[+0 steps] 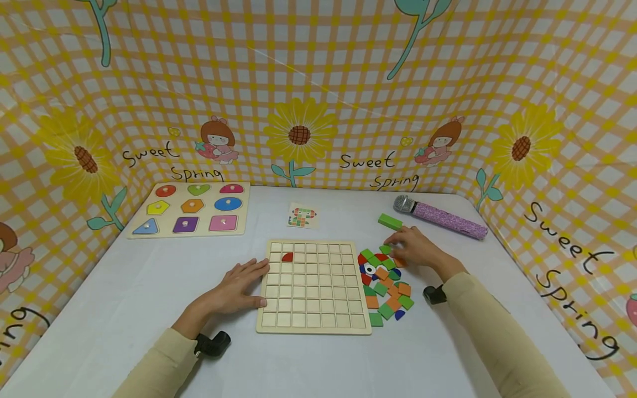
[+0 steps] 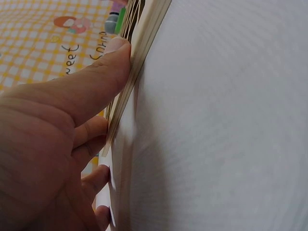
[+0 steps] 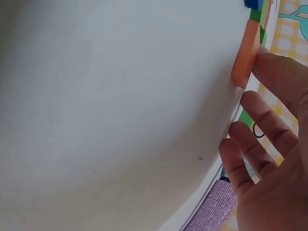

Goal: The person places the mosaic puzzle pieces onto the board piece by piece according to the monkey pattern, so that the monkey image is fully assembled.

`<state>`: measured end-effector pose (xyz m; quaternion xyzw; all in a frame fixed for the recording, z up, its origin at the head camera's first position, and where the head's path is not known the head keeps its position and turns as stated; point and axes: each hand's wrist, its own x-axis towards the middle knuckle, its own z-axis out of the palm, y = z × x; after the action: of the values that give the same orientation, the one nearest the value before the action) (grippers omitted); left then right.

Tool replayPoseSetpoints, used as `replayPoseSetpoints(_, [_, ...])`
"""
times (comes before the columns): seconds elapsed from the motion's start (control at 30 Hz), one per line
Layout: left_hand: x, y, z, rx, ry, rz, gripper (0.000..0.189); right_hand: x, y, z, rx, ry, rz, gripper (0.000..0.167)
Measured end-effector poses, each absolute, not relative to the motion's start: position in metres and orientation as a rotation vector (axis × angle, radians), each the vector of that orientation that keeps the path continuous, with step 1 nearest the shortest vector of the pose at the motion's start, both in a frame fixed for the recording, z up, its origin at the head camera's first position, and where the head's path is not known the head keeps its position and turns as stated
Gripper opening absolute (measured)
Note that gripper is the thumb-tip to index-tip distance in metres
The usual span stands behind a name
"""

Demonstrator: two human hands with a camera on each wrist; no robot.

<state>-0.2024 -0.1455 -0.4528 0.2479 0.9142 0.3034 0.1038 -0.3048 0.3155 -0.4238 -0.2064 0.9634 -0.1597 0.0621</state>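
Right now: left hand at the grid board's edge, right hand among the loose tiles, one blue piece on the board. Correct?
Colour's wrong: the piece on the grid board is red, as the head view shows. The rest holds: left hand at the board's edge, right hand among the loose tiles.

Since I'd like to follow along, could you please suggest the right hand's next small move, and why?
Probably the right hand should lift one of the loose pieces: it is at their far side, though whether it grips one is unclear. The grid board holds only one red piece, its other squares look bare, and the left hand touches the board's left edge.
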Motion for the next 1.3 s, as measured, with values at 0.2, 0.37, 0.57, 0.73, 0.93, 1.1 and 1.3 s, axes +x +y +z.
replayPoseSetpoints(0.2, [-0.202,-0.145,-0.453,0.729,2.696,0.898,0.079,-0.301,0.321,-0.425,-0.603,2.927,-0.507,0.027])
replayPoseSetpoints(0.37, [-0.202,-0.144,-0.453,0.721,2.692,0.901,0.079,-0.297,0.32,-0.423,-0.577,2.925,-0.546,0.028])
replayPoseSetpoints(0.57, [-0.202,-0.145,-0.453,0.724,2.692,0.899,0.079,-0.288,0.304,-0.414,-0.535,2.936,-0.611,0.029])
replayPoseSetpoints(0.73, [-0.202,-0.145,-0.452,0.734,2.696,0.901,0.079,-0.277,0.279,-0.407,-0.606,2.979,-0.622,0.029])
replayPoseSetpoints(0.93, [-0.202,-0.145,-0.452,0.734,2.695,0.896,0.079,-0.263,0.246,-0.402,-0.693,3.002,-0.662,0.028])
replayPoseSetpoints(1.1, [-0.201,-0.145,-0.451,0.738,2.699,0.896,0.079,-0.254,0.215,-0.401,-0.782,2.996,-0.694,0.027])
replayPoseSetpoints(1.3, [-0.201,-0.146,-0.452,0.746,2.699,0.9,0.08,-0.252,0.176,-0.402,-0.84,2.98,-0.644,0.025])
